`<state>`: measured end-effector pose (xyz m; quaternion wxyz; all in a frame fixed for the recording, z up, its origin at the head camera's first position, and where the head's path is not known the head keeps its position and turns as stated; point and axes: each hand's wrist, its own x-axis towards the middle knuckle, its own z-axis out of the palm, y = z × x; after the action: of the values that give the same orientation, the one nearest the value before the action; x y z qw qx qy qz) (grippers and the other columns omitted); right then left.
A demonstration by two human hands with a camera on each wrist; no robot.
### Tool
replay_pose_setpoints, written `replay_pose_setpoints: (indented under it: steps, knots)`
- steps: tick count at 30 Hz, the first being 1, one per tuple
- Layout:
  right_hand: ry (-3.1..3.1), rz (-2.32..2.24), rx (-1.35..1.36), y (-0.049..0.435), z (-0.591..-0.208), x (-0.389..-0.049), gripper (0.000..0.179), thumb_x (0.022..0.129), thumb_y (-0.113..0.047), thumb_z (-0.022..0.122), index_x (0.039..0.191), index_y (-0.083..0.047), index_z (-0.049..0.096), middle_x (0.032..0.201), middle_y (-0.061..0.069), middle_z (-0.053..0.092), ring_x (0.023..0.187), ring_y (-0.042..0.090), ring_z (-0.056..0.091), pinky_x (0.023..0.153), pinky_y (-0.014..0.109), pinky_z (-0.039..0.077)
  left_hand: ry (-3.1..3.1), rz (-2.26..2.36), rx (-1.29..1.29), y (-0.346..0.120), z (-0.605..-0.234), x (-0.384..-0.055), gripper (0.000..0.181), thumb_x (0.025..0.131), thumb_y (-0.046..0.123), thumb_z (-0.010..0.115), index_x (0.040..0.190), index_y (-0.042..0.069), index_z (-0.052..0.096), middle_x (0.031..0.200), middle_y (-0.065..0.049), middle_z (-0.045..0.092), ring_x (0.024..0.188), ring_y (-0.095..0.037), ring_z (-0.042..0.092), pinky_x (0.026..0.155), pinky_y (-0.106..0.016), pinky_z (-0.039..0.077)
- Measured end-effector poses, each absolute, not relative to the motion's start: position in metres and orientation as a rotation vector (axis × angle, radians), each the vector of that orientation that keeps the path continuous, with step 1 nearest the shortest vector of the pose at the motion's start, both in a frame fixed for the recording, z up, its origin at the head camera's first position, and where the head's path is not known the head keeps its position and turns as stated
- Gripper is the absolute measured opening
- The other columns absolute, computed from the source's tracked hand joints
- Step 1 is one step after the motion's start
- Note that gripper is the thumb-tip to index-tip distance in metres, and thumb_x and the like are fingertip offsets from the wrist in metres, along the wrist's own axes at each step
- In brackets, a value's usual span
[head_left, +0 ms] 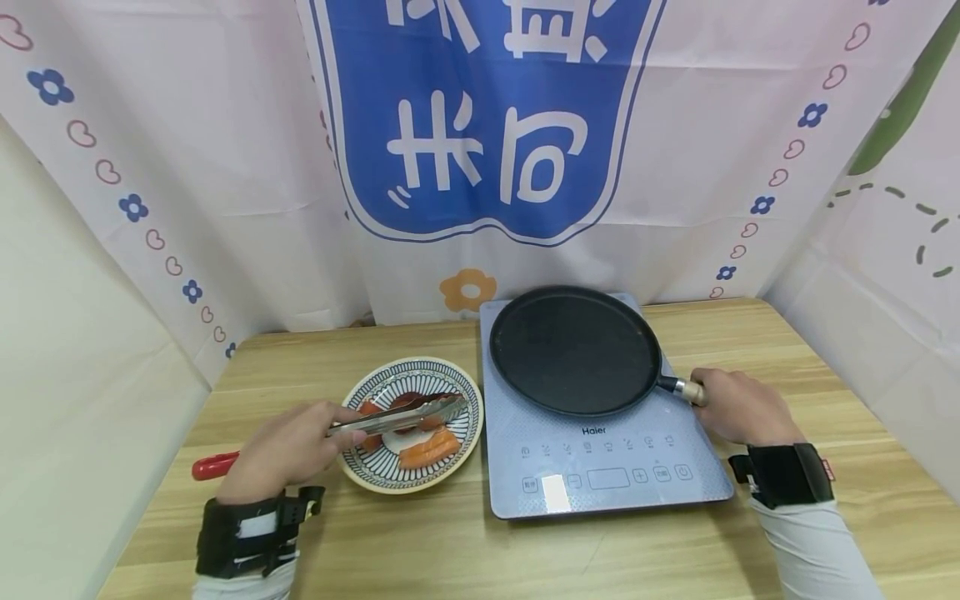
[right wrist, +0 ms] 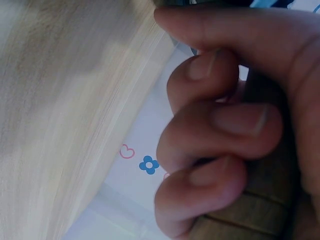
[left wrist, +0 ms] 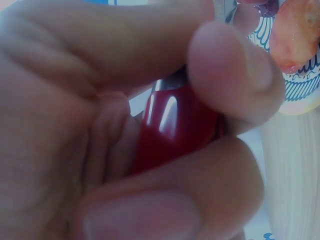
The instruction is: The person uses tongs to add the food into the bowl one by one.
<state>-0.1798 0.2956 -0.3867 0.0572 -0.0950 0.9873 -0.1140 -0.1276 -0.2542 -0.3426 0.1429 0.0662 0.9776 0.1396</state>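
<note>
My left hand (head_left: 292, 446) grips metal tongs (head_left: 405, 417) by their red handle (left wrist: 170, 122), which runs back past the wrist. The tongs' tips reach over a patterned plate (head_left: 352, 477). On that plate lie an orange piece of food (head_left: 429, 450), which looks like salmon, and several reddish pieces (head_left: 370, 408), partly hidden under the tongs. My right hand (head_left: 742, 407) holds the wooden handle (head_left: 693, 392) of a flat black pan (head_left: 576, 350), fingers curled round it in the right wrist view. The pan's surface is bare.
Under the pan is a light blue induction cooker (head_left: 600, 454) with touch buttons along its front. Both it and the plate stand side by side on a wooden table (head_left: 420, 542). A printed white curtain (head_left: 255, 167) hangs behind the table's back edge.
</note>
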Motion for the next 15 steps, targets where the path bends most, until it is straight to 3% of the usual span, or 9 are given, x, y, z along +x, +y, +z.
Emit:
replay_pose_setpoints:
  steps: [15]
  knots:
    - [3.008,-0.348,-0.295,0.2961,-0.3878,-0.1801,0.01,0.091,-0.009,0.069,0.088,-0.013,0.06,0.072,0.003,0.056,0.065,0.022,0.051,0.056,0.036,0.037,2.875,0.344,0.228,-0.2562,-0.3428,-0.1277,0.038,0.1,0.041,0.071,0.128,0.015,0.077,0.117,-0.007,0.073,0.095,-0.024,0.06,0.075,-0.042,0.045]
